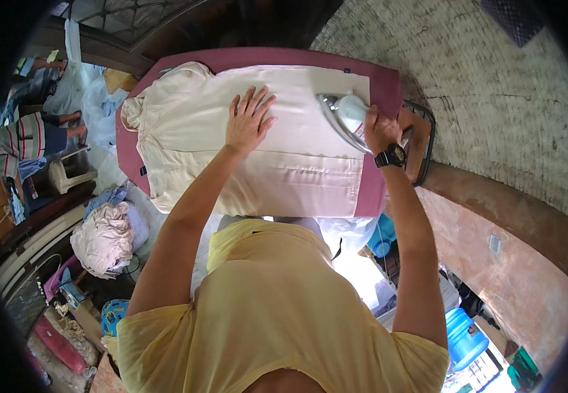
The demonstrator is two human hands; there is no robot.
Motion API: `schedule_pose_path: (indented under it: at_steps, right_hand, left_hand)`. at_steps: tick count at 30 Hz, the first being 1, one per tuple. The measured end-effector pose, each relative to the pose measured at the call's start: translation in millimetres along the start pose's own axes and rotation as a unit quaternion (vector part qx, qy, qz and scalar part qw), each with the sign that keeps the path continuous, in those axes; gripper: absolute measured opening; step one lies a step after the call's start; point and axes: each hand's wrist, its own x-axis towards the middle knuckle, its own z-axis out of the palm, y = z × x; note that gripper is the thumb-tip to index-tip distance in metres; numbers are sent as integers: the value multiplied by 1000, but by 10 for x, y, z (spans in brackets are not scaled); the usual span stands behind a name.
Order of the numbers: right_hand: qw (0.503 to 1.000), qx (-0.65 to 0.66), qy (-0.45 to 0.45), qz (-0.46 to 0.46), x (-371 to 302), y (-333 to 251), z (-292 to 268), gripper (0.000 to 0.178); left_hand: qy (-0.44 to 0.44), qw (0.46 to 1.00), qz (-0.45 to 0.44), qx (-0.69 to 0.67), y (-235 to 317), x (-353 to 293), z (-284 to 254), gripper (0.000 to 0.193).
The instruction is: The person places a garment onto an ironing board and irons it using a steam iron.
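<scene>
A cream garment with a collar and button front, looking like a shirt (297,92), lies spread over a maroon ironing board (383,92). Its collar end is bunched at the left, and its hem lies toward the right. My left hand (249,123) rests flat on the cloth near the middle, fingers spread. At the board's right end, my right hand (381,131) is wrapped round the handle of a clothes iron (349,118). The iron's metal soleplate sits on the cloth by the hem, its tip pointing up and left. A dark watch (390,156) is on my right wrist.
Beyond the board's right end is a black-framed rest (421,141) beside a wall. A pile of pale crumpled cloth (104,239) lies at the left. Farther left, another person in a striped shirt (22,141) is near a plastic chair (68,171). A blue water jug (465,337) stands lower right.
</scene>
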Motion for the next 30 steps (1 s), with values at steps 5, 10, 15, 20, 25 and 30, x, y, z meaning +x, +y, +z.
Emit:
schedule_pose_path:
  at_steps: [5,10,15,20,25,30]
  right_hand:
    - [1000,-1,-20,10,230,-74,105,42]
    - [976,124,-175,44,473,-318,-92,51]
    - [955,149,-246,-78,-442,-244,-642,69]
    - [967,84,-222,-99,-1232,39,-697,67]
    - [969,69,-213,-103,-1497,228,-559,66]
    - [966,85,-192,-149,-1461,209,-467,65]
  left_hand:
    - [10,1000,-4,5,13,32,5,47]
    - [66,992,-8,-106,-196,-118,-92,41]
    - [219,947,-233,-7,-620,-1227,-634,33]
    - [173,916,-353,83,-971,-2095,-831,27]
    - [120,939,-322,-13,-1251,-2270,-676,27]
    - [132,865,-478,-76,-1044,-1964,-760,30]
